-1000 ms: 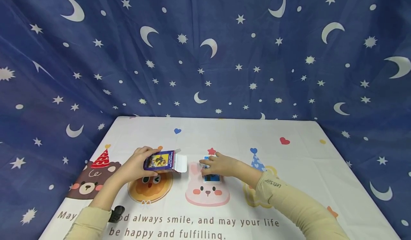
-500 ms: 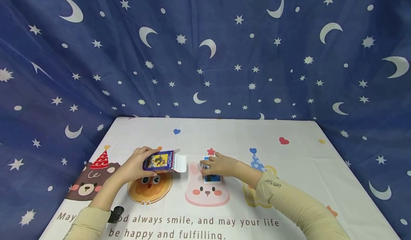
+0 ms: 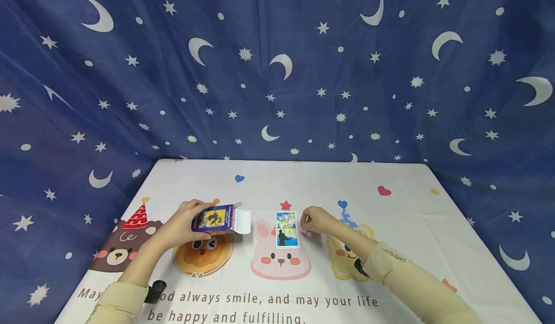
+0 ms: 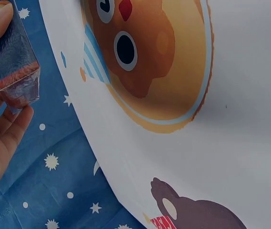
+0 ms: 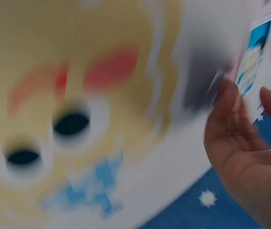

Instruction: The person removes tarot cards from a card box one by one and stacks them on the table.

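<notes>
Purple-blue box (image 3: pixel 213 218) sits in my left hand (image 3: pixel 183 223), fingers and thumb curled round its sides, presumably to keep the flapped end (image 3: pixel 241 222) free. On the surface (image 3: pixel 329 182), just beside my loosely bent right hand (image 3: pixel 318 220), lies a face-up card (image 3: pixel 287 230); I cannot tell if that hand pinches anything. Only the left wrist view reveals crinkled clear wrap (image 4: pixel 22 89)

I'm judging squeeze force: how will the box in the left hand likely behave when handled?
The box may dent under a firm squeeze: its open flap looks like thin card. Crinkled clear film at one end could feel slippery. Flat sides make rolling unlikely.
</notes>
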### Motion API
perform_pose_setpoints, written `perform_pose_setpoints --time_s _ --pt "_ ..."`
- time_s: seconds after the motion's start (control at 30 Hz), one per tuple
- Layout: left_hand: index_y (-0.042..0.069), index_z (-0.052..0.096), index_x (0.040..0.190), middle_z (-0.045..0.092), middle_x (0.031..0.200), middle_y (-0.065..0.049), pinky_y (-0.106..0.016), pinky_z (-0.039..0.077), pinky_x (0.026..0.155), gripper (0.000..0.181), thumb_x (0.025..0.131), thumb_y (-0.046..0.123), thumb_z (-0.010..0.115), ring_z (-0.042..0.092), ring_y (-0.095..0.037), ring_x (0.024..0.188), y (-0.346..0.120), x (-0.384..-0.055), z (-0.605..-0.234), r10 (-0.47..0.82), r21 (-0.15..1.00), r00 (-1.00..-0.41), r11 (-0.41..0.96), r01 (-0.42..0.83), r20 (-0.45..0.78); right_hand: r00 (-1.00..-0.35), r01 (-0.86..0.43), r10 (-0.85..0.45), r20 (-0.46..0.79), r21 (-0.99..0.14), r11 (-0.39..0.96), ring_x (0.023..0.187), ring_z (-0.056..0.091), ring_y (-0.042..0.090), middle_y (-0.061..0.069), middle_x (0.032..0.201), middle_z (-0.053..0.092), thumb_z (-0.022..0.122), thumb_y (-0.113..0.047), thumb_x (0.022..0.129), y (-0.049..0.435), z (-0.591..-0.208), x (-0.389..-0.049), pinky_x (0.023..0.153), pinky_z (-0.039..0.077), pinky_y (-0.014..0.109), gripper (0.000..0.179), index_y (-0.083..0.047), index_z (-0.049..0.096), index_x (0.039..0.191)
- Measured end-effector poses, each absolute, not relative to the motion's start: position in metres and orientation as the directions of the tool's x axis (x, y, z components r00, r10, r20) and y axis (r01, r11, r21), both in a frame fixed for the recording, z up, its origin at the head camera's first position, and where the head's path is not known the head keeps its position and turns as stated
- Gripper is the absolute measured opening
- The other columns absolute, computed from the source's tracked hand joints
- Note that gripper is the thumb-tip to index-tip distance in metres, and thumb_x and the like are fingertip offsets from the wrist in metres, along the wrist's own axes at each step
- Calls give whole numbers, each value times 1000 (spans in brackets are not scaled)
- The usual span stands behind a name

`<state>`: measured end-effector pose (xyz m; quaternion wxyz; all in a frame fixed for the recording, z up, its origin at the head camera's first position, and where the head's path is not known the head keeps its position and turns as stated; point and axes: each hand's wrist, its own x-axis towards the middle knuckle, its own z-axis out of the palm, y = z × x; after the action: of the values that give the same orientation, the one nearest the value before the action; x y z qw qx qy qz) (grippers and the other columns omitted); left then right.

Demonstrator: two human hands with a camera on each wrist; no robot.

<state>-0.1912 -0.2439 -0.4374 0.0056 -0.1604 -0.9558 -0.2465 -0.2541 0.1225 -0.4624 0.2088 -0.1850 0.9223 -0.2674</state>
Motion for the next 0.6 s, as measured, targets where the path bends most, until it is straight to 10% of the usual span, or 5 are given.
perform_pose_setpoints --time_s 0.2,0.6 --pt "4 51 133 52 121 -19 -60 44 95 76 67 20 85 45 -37 113 -242 -192 -439 308 479 -947 820 312 90 -754 432 -262 -602 -756 492 58 64 11 9 74 68 55 -7 91 131 -471 -250 62 59 27 21 10 61 103" --pt "4 51 133 53 120 -18 -59 46 94 76 66 18 85 46 -36 112 -239 -191 -439 301 481 -950 824 300 76 -628 690 -335 -702 -702 176 73 70 18 9 77 70 47 -3 95 136 -472 -240 83 57 35 30 14 53 118"
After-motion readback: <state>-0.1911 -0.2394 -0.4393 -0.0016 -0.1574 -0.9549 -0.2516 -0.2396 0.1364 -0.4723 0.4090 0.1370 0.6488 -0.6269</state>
